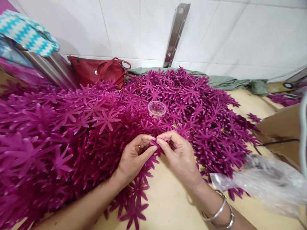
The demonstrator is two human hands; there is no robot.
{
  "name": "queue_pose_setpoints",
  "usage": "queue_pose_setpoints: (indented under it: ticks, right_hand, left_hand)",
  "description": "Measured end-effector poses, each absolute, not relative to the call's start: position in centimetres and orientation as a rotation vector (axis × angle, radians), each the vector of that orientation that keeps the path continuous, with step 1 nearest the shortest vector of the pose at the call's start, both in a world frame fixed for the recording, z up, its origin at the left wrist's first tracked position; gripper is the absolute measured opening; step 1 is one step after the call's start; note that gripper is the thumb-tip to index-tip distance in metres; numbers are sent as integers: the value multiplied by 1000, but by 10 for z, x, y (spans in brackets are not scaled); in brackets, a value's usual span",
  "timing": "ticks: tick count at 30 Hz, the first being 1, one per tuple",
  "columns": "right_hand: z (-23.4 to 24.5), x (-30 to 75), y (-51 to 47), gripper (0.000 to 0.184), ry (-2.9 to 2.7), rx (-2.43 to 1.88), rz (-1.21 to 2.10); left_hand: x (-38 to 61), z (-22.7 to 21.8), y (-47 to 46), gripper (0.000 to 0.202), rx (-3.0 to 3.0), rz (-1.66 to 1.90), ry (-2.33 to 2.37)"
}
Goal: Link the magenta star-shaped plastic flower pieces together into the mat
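Observation:
My left hand (pixel 134 156) and my right hand (pixel 179 156) meet at the fingertips in the middle of the view. Between the left thumb and forefinger a bit of a purple flower cutout (pixel 153 142) shows; the rest of it is hidden by the fingers. The right thumb and forefinger are pinched together right beside it, and what they hold is too small to make out. Just beyond the hands, a small round clear plastic tub (pixel 157 109) with tiny pieces inside sits among heaped purple flower cutouts (pixel 106 119). The heap spreads to both sides of my hands.
A red handbag (pixel 88 68) leans near the tiled wall at the back left. Crumpled clear plastic (pixel 266 182) and a cardboard box (pixel 280 127) lie at the right. The pale tabletop (pixel 168 198) shows between my forearms. A metal bracket (pixel 176 35) is fixed to the wall.

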State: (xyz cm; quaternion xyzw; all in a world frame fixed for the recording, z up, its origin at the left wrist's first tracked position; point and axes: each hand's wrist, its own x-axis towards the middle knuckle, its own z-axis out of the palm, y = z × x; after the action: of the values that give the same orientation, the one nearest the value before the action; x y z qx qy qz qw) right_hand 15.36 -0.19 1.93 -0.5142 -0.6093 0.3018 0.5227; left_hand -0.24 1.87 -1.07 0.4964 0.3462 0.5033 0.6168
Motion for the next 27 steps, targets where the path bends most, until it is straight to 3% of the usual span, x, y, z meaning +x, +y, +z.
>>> queue_pose_setpoints:
  ticks: [8,11,18,27]
  right_hand:
    - [20,156,4,16,-1392,-1210,918]
    - [17,155,4,8,-1427,-1201,901]
    - [16,155,-1,15,-1519,-1258,820]
    - [69,162,44,26,-1975,-1365,41]
  left_hand:
    - [-4,-10,21,16,1147,1165,801]
    - [-2,-12,21,16,1135,1161,791]
    - [-3,-13,18,14,1207,1094,781]
    - [1,-8,22,18,1082,1248,836]
